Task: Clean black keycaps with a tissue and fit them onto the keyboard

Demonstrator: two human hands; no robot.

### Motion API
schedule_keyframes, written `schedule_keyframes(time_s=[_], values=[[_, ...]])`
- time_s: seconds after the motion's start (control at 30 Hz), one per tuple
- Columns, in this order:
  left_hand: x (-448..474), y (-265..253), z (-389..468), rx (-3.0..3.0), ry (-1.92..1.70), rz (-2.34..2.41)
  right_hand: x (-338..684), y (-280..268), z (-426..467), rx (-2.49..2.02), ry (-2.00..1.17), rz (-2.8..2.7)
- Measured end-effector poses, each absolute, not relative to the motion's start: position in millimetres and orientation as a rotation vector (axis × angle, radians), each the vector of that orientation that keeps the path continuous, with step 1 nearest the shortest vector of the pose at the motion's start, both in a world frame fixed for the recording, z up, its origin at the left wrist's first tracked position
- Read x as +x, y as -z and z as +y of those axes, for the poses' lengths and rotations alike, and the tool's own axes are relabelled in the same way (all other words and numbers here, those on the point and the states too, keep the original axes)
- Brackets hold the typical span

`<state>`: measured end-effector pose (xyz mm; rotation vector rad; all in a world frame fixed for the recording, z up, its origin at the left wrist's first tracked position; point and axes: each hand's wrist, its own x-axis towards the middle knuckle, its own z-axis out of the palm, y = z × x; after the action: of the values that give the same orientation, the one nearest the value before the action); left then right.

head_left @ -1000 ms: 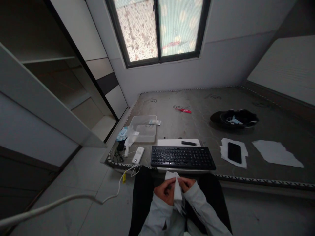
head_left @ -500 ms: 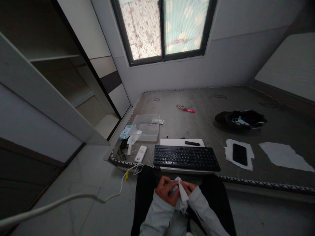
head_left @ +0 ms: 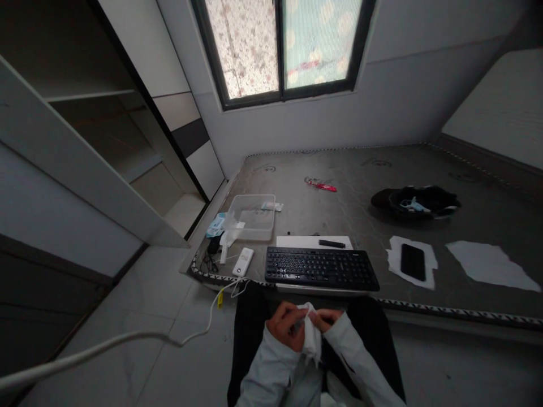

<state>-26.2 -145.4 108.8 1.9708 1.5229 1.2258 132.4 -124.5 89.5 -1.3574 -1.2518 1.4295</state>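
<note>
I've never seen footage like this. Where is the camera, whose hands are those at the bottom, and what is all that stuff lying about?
There is no machine here. The camera sits on a person's head and looks forward and down, so you see their own arms. The left hand and the right hand meet over the lap, both gripping a crumpled white tissue.

In front of them is a low grey platform. On it lie a black keyboard, a white sheet behind it with a small dark stick, a black phone on torn white paper, a clear plastic tub, a white power bank with a cable, a small red item and a dark bundle. A window is above.
</note>
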Motion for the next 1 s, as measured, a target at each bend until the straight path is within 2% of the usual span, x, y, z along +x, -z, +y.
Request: schedule_keyframes(time_s=[0.17, 0.47, 0.87, 1.0], values=[[-19.3, -121.3, -147.1, 1.916, -1.248, 1.523, 134.1, -96.5, -123.6, -1.41, -1.394, -1.142], [-16.7, -126.9, -140.2, 1.742, -1.347, 1.506, 130.5, -95.6, -129.8, -1.369, -1.515, -0.926], [-16.8, -125.3, -141.4, 1.861, -1.173, 1.353, 132.6, -88.1, -127.0, -1.129, -1.684, -0.939], [-20.1, -126.2, -139.5, 1.893, -1.214, 1.303, 139.6, -80.4, -126.1, -1.13, -1.716, -1.009]])
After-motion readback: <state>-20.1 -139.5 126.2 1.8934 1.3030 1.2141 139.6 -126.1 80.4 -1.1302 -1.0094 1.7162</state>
